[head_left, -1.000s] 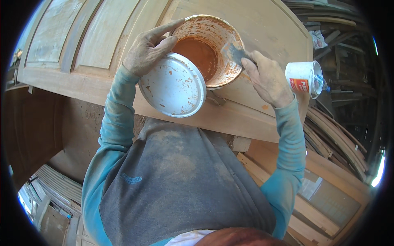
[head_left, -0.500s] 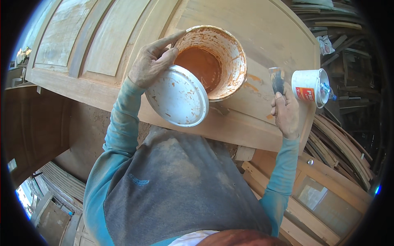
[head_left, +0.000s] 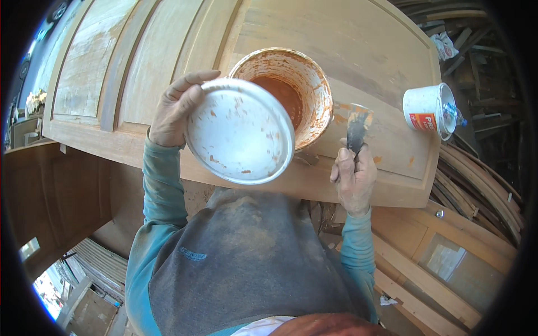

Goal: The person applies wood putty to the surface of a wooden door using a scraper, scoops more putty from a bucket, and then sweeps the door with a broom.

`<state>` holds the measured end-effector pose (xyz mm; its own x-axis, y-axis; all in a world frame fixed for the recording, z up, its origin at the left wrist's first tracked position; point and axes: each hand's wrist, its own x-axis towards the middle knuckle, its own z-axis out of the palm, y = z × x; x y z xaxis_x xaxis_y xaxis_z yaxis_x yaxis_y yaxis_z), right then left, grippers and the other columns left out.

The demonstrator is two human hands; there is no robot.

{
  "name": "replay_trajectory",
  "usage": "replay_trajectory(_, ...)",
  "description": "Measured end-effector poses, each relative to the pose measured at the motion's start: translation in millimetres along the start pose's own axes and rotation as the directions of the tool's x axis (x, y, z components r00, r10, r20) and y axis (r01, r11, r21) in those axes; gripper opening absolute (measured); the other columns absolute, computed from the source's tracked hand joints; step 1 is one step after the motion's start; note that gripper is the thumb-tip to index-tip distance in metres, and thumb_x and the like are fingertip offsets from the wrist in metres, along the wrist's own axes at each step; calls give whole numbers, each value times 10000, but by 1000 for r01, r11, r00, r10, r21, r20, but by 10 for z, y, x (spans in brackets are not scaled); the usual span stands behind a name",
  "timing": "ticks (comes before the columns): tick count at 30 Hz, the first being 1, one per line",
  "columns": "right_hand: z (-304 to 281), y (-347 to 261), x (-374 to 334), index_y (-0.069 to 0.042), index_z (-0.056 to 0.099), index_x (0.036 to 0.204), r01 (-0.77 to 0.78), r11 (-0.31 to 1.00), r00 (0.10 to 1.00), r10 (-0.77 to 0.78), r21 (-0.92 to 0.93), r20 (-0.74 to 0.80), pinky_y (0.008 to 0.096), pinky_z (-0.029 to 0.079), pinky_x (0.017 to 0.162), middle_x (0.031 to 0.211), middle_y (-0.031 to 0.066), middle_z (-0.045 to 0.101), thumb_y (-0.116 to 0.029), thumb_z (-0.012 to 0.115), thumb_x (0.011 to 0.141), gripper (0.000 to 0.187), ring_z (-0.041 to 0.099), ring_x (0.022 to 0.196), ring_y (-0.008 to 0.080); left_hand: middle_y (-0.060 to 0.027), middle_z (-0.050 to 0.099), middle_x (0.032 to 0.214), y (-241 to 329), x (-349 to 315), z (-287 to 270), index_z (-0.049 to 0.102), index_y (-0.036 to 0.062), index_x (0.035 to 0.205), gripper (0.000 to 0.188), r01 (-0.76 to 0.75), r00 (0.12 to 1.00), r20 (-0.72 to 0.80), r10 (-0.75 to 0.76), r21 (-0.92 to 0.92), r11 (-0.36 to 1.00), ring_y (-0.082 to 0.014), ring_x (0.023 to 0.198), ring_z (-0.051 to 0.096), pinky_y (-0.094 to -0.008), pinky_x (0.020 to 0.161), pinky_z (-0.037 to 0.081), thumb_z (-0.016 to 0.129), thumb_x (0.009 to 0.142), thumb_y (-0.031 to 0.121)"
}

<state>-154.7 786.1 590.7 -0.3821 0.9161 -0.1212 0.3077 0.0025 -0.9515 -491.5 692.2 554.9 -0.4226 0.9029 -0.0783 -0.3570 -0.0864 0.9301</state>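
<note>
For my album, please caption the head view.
White lid in left hand, putty knife in right hand, bucket on a panelled door.

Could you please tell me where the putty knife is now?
In the head view, the putty knife is right of centre, held in the right hand above the wooden door, just right of the open bucket.
</note>
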Motion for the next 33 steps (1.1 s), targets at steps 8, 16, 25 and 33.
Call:
replay_trajectory(8, 250, 132, -68, 31, 542, 1127, 44, 964, 997, -25, 260, -79, 219, 454, 582, 878, 14, 602, -275, 717, 990, 378, 529, 651, 55, -65, 733, 975, 26, 471, 317, 715, -7, 1148, 382, 21, 990, -144, 10, 213, 977, -122, 869, 682, -264, 780, 554, 707, 984, 338)
replay_trajectory(16, 509, 100, 240, -10, 535, 1064, 35, 912, 993, 13, 410, -115, 217, 492, 526, 883, 17, 610, -216, 757, 958, 321, 555, 664, 53, -74, 727, 938, 343, 915, 647, 732, -2, 1127, 407, -189, 980, 175, 94, 681, 708, -148, 839, 673, -297, 758, 548, 659, 1012, 381)
replay_trajectory(25, 595, 54, 307, -8, 518, 1066, -91, 913, 990, 126, 397, -63, 217, 446, 486, 798, 39, 637, -176, 737, 961, 296, 565, 599, 64, -101, 739, 909, 340, 1160, 752, 740, 13, 1112, 334, -332, 941, 327, 91, 832, 446, -177, 832, 701, -324, 758, 564, 609, 1019, 306)
replay_trajectory(33, 647, -14, 372, 5, 510, 1097, 9, 934, 995, 26, 356, -95, 224, 440, 495, 851, 56, 637, -178, 715, 966, 305, 545, 583, 68, -122, 743, 973, 241, 1239, 542, 761, 31, 1078, 265, -465, 885, 416, 207, 805, 369, -226, 880, 709, -354, 832, 568, 658, 991, 259)
